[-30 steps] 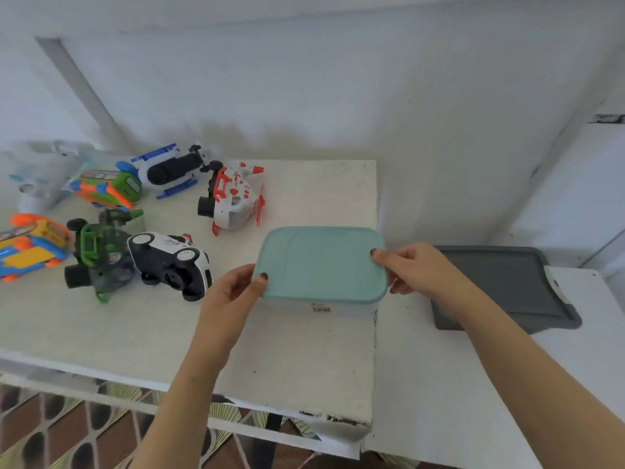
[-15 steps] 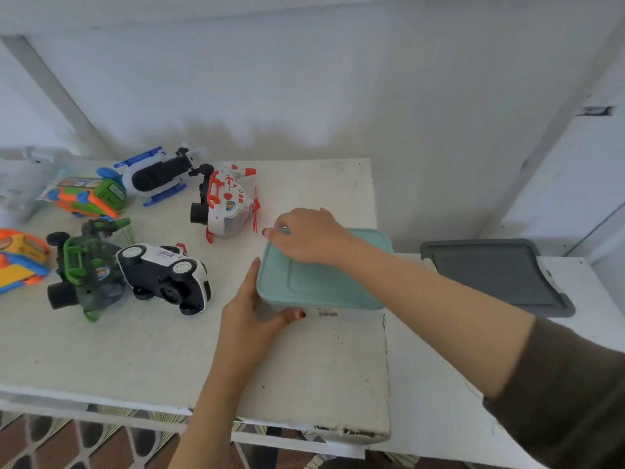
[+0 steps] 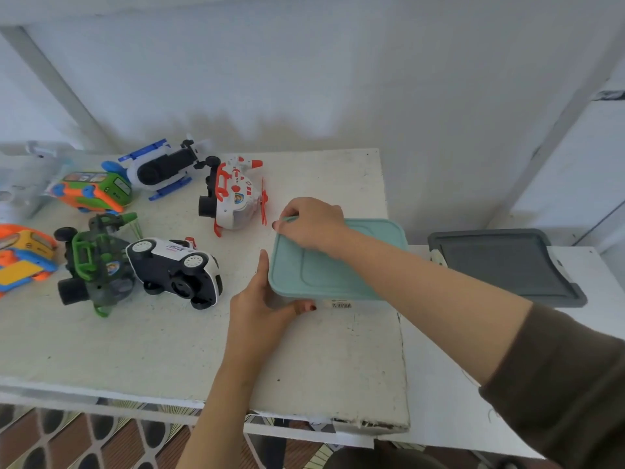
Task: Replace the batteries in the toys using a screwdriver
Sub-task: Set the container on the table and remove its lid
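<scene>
**Two hands working at the teal-lidded box, toys lying off to the left**

A clear box [image 3: 341, 304] is sitting at the right edge of the white surface [image 3: 135, 350], capped by a teal lid [image 3: 338, 269]. The right hand [image 3: 313, 223] is reaching across the lid from the right, its fingers curled tight together on the lid's far left corner, where a bit of the teal rim is showing between them. The left hand [image 3: 260, 299] is bracing the box's near left corner: its fingers are lying straight along the left side and its thumb is pressing flat against the near wall.

The toys are lying to the left of the box, none of them being touched. A white and red helicopter [image 3: 233, 198] is lying nearest the right hand, just beyond the lid's far left corner. A black and white police car [image 3: 176, 269] is resting on its side just left of the left hand, touching a green vehicle [image 3: 94, 262]. Farther back, a blue and white toy [image 3: 159, 169] and an orange and green toy [image 3: 94, 191] are sitting side by side. An orange and yellow toy [image 3: 23, 255] is poking in at the left edge.

To the right of the box, a grey tray [image 3: 507, 265] is lying on a lower white top.
</scene>
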Motion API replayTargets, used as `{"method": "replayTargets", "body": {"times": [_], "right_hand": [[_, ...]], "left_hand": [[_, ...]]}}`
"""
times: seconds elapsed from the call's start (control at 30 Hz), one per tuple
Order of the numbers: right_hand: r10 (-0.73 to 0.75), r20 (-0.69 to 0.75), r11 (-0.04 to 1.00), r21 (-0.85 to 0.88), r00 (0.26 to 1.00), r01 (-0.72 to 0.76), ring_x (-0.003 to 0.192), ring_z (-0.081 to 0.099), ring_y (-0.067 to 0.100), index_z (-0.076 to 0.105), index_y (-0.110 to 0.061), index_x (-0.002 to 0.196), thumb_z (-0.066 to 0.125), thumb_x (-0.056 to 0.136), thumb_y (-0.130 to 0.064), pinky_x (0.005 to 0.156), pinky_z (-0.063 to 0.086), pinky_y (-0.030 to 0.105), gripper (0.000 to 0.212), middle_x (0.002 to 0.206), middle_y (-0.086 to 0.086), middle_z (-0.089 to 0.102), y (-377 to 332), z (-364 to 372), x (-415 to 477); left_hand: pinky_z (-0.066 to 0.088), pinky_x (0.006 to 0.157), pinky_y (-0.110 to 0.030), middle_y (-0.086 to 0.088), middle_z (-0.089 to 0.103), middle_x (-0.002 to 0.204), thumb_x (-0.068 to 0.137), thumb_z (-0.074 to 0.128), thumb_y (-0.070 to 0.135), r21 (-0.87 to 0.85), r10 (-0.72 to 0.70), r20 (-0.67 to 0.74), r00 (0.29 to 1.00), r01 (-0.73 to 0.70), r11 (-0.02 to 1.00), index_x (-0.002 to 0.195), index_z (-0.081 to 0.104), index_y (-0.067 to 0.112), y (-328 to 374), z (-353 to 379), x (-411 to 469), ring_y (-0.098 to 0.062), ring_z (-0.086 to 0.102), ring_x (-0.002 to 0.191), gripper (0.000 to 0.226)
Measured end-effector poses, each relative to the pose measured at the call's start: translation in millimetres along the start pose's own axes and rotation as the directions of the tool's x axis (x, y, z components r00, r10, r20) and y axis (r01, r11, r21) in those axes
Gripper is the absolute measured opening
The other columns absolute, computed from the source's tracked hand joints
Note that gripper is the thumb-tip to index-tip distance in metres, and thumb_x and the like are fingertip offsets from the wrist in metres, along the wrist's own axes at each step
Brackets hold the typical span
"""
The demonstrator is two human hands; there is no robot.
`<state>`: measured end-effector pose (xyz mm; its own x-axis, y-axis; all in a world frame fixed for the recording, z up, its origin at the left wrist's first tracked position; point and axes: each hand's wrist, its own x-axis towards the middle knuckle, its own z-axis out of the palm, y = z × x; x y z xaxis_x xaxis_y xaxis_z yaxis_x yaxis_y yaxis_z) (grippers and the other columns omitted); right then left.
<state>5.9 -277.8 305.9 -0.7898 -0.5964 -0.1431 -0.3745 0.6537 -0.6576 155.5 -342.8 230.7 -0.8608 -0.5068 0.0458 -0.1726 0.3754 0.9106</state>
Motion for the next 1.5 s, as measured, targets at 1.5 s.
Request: {"method": "replayTargets", "body": {"times": [1.5], "right_hand": [[-0.003, -0.289, -0.111, 0.952, 0.957, 0.287, 0.052, 0.042, 0.013, 0.038, -0.019, 0.055, 0.046, 0.068, -0.014, 0.063, 0.036, 0.028, 0.016, 0.046, -0.006, 0.038, 69, -152, -75]], "left_hand": [[0.023, 0.111, -0.021, 0.008, 0.034, 0.149, 0.086, 0.071, 0.027, 0.216, 0.158, -0.097, 0.983, -0.134, 0.967, 0.150, 0.029, 0.019, 46, -2, -17, -0.008, 0.031, 0.138, 0.078]]}}
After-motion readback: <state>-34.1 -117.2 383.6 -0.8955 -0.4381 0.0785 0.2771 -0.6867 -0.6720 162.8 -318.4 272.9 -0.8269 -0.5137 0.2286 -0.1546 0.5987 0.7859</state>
